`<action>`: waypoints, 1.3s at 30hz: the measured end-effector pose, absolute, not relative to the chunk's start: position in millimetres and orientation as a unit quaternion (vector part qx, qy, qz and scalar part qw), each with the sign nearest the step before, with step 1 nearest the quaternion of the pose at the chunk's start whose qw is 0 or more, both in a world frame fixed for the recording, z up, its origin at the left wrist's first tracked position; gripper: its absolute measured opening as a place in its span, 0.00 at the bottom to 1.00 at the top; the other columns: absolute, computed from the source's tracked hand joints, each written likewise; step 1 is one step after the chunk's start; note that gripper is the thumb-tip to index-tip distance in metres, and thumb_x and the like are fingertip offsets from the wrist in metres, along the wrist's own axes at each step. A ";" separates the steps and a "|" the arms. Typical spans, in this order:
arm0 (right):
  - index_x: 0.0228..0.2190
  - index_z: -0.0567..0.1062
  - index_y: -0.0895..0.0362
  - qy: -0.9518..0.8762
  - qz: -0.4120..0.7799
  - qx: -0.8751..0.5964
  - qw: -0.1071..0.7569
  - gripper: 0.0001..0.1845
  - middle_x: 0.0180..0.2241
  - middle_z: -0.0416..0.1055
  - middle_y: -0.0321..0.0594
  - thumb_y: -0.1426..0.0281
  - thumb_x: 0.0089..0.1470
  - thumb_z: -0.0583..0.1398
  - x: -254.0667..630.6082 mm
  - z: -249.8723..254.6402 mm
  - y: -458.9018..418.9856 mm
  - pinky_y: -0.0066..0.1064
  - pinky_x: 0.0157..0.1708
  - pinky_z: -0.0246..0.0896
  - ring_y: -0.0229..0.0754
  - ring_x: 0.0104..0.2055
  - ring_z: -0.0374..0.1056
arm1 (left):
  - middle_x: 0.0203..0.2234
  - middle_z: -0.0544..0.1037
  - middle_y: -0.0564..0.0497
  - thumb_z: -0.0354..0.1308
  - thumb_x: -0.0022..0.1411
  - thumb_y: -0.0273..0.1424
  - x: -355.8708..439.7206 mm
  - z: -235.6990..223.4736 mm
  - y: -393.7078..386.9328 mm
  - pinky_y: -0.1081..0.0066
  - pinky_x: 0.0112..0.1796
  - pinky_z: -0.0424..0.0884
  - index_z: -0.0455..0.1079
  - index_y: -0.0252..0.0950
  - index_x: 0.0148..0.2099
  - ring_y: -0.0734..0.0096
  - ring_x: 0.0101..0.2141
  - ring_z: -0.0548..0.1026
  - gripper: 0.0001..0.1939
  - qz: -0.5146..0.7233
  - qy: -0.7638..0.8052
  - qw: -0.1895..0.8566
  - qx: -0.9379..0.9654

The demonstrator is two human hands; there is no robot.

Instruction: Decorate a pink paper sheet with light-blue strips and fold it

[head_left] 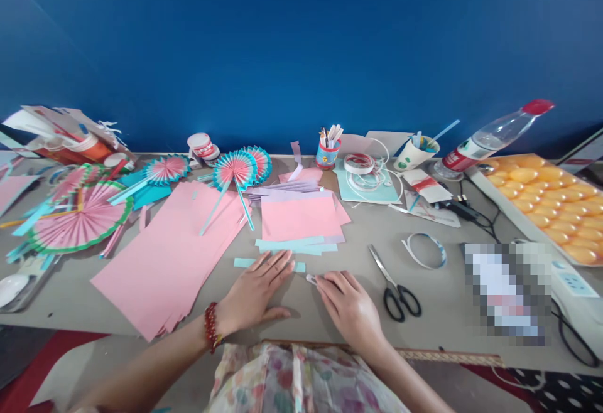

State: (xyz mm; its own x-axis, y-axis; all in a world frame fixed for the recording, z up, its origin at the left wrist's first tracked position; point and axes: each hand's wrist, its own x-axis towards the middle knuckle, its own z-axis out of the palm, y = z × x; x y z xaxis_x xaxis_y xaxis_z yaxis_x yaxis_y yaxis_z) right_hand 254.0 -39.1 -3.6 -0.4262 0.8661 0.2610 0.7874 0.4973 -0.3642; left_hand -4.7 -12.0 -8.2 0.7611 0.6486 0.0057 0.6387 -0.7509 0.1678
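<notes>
My left hand [257,287] lies flat on the table, fingers stretched over a light blue paper strip [243,263]. Both ends of the strip show beyond the fingers. Just to the right, my right hand [351,306] is closed around a small white stick-like object [311,279]; only its tip sticks out, so its kind is unclear. Above the hands are more light blue strips [296,246] and a pink paper sheet [296,217]. Black-handled scissors [393,284] rest to the right of my right hand, blades pointing away from me.
At left lie a stack of pink sheets [164,256] and a pink-green folded paper fan [82,218]. Pink-blue fans [235,171] stand behind. A pen cup [328,152], a tape roll [426,251], a plastic bottle [490,143] and a tray of yellow-orange domes [541,193] are farther right.
</notes>
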 end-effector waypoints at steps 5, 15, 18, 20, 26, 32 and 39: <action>0.45 0.76 0.57 -0.843 0.080 -0.491 0.203 0.14 0.36 0.72 0.44 0.75 0.66 0.52 251.0 -4.7 -40.1 0.35 0.40 0.66 0.44 0.38 0.66 | 0.70 0.48 0.41 0.44 0.68 0.57 -5.3 -8.0 -12.0 0.55 0.67 0.44 0.41 0.33 0.73 0.56 0.69 0.47 0.45 0.040 0.345 0.074 0.935; 0.44 0.76 0.57 -0.840 0.079 -0.489 0.223 0.14 0.37 0.72 0.44 0.75 0.66 0.52 264.5 -6.5 -37.6 0.36 0.41 0.66 0.44 0.39 0.67 | 0.70 0.49 0.39 0.37 0.65 0.63 9.4 -10.0 -14.0 0.51 0.67 0.31 0.40 0.29 0.73 0.56 0.70 0.44 0.51 0.042 0.343 0.065 0.936; 0.44 0.76 0.57 -0.839 0.081 -0.489 0.224 0.14 0.37 0.72 0.44 0.75 0.66 0.51 266.8 -5.4 -37.8 0.36 0.40 0.66 0.44 0.38 0.67 | 0.70 0.47 0.39 0.37 0.65 0.63 13.2 -13.0 -13.9 0.54 0.67 0.35 0.40 0.28 0.73 0.57 0.70 0.43 0.51 0.040 0.344 0.069 0.936; 0.44 0.76 0.57 -0.838 0.083 -0.492 0.222 0.14 0.37 0.73 0.44 0.74 0.66 0.51 265.9 -5.1 -38.4 0.36 0.40 0.66 0.44 0.38 0.67 | 0.71 0.46 0.39 0.38 0.65 0.63 13.9 -14.5 -14.1 0.55 0.67 0.37 0.40 0.28 0.73 0.57 0.70 0.43 0.51 0.039 0.348 0.067 0.934; 0.45 0.76 0.56 -0.834 0.088 -0.499 0.221 0.15 0.38 0.73 0.45 0.74 0.66 0.51 260.9 -6.2 -40.8 0.36 0.40 0.66 0.44 0.39 0.67 | 0.71 0.46 0.39 0.38 0.65 0.63 12.9 -14.5 -14.3 0.56 0.67 0.38 0.40 0.28 0.73 0.57 0.70 0.44 0.51 0.040 0.347 0.063 0.935; 0.44 0.76 0.57 -0.834 0.078 -0.500 0.221 0.14 0.37 0.73 0.44 0.74 0.66 0.52 253.2 -6.9 -38.2 0.35 0.41 0.65 0.44 0.39 0.67 | 0.71 0.44 0.40 0.37 0.65 0.63 13.3 -15.6 -13.5 0.57 0.67 0.36 0.43 0.28 0.73 0.57 0.70 0.44 0.50 0.037 0.347 0.067 0.935; 0.44 0.76 0.58 -0.839 0.077 -0.498 0.207 0.12 0.37 0.72 0.44 0.76 0.64 0.54 251.4 -6.8 -36.8 0.34 0.41 0.64 0.44 0.39 0.66 | 0.70 0.48 0.40 0.41 0.67 0.60 4.0 -8.5 -11.0 0.56 0.67 0.44 0.41 0.31 0.73 0.56 0.69 0.48 0.47 0.053 0.359 0.066 0.930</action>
